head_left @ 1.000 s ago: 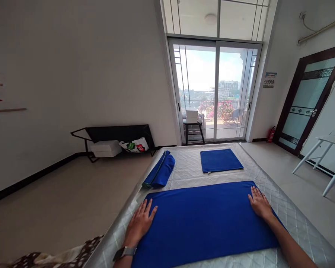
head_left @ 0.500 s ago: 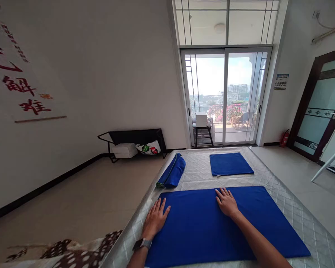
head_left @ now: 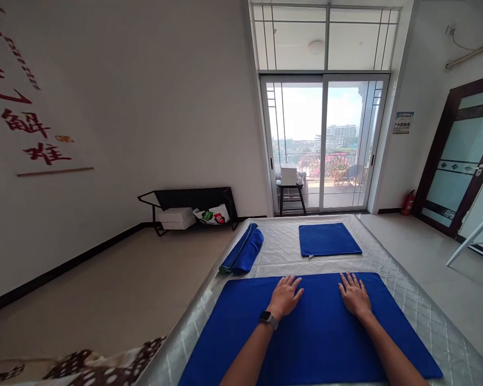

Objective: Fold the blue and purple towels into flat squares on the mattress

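Observation:
A large blue cloth [head_left: 314,338] lies spread flat on a white quilted mattress [head_left: 279,241]. My left hand [head_left: 285,296], with a watch on its wrist, rests palm down on the cloth left of its middle, near the far edge. To the right, my right hand [head_left: 355,295] also lies flat on the cloth, fingers pointing forward. Neither hand grips anything. Beyond them is a smaller blue cloth [head_left: 329,239], folded into a flat rectangle. A rolled or folded blue cloth with a green edge [head_left: 243,249] sits at the mattress's left side.
A patterned brown and white blanket [head_left: 104,367] lies at the lower left. Against the wall stands a black rack [head_left: 189,201] with a white box [head_left: 176,218] and a printed bag [head_left: 212,215]. Sliding glass doors [head_left: 326,145] are at the back; white stool legs [head_left: 473,236] stand at right.
My left hand has moved right from the cloth's left edge toward its middle. My right hand has shifted right along the cloth. The view has tilted slightly.

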`<state>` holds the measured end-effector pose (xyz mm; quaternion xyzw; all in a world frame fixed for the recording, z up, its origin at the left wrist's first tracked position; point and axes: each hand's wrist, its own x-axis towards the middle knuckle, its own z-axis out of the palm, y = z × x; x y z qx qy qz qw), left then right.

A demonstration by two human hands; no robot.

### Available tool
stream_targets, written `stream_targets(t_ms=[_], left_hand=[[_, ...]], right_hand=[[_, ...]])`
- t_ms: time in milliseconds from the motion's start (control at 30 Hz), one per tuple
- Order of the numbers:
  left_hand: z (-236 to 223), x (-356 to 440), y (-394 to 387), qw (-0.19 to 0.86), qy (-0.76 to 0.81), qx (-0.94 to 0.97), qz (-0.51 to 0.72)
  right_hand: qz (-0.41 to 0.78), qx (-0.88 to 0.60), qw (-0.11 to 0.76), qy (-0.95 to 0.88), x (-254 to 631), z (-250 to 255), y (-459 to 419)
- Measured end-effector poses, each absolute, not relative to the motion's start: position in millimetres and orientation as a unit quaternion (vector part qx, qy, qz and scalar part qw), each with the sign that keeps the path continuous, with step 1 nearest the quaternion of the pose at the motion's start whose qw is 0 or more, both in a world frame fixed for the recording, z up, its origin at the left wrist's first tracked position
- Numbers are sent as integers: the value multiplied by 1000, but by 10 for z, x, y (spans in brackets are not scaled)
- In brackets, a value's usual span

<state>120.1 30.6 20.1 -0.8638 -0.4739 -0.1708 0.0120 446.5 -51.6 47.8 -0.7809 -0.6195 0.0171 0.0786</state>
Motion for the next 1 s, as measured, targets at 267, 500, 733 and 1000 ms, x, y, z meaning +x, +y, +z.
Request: stream_targets(t_ms=[267, 500, 733, 1000], left_hand=[[87, 866, 335, -3, -532, -837, -131], [85, -109, 468, 15, -673, -738, -49], [-72, -199, 541, 36, -671, -737, -73], [-44, -208, 534, 34, -666, -739, -91]], right_hand=[[21, -783, 77, -617, 4476, 456, -503], [25, -793, 68, -605, 4449, 440, -481], [49, -808, 32, -586, 4881, 419, -433], [14, -844, 56, -533, 5448, 393, -558]])
